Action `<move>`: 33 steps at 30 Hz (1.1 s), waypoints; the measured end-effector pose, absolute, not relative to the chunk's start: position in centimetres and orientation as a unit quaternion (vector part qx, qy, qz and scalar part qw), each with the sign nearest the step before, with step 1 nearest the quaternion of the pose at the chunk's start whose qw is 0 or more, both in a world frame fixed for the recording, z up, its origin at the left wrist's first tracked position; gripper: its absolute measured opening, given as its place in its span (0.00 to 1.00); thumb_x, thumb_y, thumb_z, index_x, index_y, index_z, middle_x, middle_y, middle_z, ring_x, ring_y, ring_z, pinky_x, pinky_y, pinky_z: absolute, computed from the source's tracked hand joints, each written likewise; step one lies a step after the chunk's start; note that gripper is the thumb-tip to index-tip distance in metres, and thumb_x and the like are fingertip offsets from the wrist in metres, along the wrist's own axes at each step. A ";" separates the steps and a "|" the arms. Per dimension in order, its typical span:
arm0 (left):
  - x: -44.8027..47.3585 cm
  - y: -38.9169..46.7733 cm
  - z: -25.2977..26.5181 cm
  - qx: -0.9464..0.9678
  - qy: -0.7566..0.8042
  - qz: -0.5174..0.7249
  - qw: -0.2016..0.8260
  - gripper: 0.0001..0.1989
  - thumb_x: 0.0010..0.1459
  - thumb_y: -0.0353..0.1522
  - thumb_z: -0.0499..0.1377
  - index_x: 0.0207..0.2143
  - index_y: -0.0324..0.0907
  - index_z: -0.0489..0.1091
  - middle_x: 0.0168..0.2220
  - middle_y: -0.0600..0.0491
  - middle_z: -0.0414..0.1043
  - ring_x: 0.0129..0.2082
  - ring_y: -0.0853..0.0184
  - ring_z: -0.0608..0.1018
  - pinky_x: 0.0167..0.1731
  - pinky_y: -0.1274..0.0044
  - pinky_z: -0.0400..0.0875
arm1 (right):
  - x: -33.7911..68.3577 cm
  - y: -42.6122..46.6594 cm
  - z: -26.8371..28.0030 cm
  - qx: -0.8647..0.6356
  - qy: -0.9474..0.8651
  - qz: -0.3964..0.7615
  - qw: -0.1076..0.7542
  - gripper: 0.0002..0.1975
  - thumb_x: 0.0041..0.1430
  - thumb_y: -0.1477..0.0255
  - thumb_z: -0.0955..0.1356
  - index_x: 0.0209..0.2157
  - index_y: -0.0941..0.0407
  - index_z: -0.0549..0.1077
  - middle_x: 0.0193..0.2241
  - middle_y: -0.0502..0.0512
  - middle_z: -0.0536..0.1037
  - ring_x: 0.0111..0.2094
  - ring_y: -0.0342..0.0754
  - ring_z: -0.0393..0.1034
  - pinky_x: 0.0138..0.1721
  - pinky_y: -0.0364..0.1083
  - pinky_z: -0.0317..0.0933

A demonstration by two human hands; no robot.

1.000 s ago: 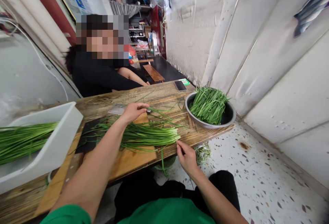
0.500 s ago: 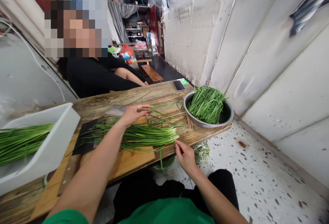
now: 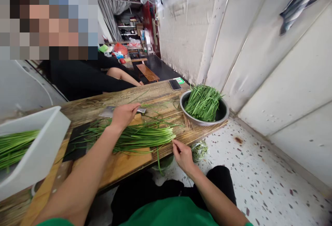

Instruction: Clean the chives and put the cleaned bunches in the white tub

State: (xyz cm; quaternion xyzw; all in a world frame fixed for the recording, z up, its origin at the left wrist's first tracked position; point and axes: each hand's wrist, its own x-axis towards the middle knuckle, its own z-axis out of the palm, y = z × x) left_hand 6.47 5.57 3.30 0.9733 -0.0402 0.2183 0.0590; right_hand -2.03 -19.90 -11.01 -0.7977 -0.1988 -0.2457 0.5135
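Observation:
A bundle of garlic chives [image 3: 145, 136] lies lengthwise over a wooden cutting board [image 3: 135, 157], pale ends pointing right. My left hand [image 3: 124, 115] hovers above the far side of the bundle, its thumb and fingers pinched together; what they hold, if anything, I cannot make out. At the pale ends, the fingertips of my right hand [image 3: 183, 155] are closed on the chives. Behind my left hand lies a cleaver [image 3: 106, 111], partly covered by it. Loose green strands are scattered beyond the bundle.
A grey bowl [image 3: 204, 123] heaped with chives stands at the table's right end, near a phone [image 3: 175, 84]. On the left is a white bin [image 3: 49, 139] holding more chives. Another person [image 3: 85, 77] sits across the wooden table [image 3: 103, 98]. A clear bag [image 3: 199, 150] rests below.
My left hand's fingers have come together from a looser spread, and it has drawn slightly back left, showing the cleaver's handle end. My right hand stays by the pale ends. The view has shifted.

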 end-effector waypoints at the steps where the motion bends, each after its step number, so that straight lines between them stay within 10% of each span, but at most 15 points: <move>1: 6.4 5.7 3.6 0.971 -0.031 0.234 0.046 0.16 0.56 0.38 0.47 0.43 0.47 0.70 0.44 0.54 0.71 0.43 0.63 0.72 0.41 0.76 0.62 | -2.0 -19.9 -11.0 -0.798 -0.199 -0.245 0.514 0.12 0.55 0.74 0.61 0.39 0.56 0.72 0.32 0.55 0.77 0.31 0.46 0.73 0.34 0.43 0.67; 17: 0.9 6.9 11.2 0.883 0.001 0.469 -0.016 0.18 0.57 0.35 0.44 0.49 0.49 0.63 0.48 0.55 0.65 0.49 0.63 0.66 0.48 0.70 0.57 | -1.9 -19.9 -11.0 -0.801 -0.191 -0.242 0.513 0.12 0.55 0.73 0.60 0.39 0.55 0.72 0.32 0.54 0.78 0.30 0.45 0.73 0.33 0.43 0.67; 25: 4.8 1.6 4.4 0.960 -0.262 0.099 -0.025 0.21 0.56 0.27 0.46 0.52 0.48 0.60 0.32 0.50 0.70 0.37 0.63 0.70 0.38 0.73 0.60 | -2.0 -19.8 -11.0 -0.803 -0.182 -0.237 0.516 0.12 0.55 0.73 0.61 0.38 0.56 0.73 0.31 0.55 0.78 0.30 0.46 0.73 0.33 0.44 0.67; 33: 8.3 2.3 -2.3 0.983 -0.169 0.045 0.054 0.16 0.47 0.36 0.58 0.41 0.45 0.70 0.38 0.48 0.72 0.43 0.59 0.68 0.43 0.70 0.55 | -1.8 -20.0 -10.6 -0.805 -0.186 -0.223 0.518 0.12 0.55 0.73 0.60 0.38 0.55 0.73 0.31 0.53 0.78 0.30 0.46 0.73 0.33 0.43 0.67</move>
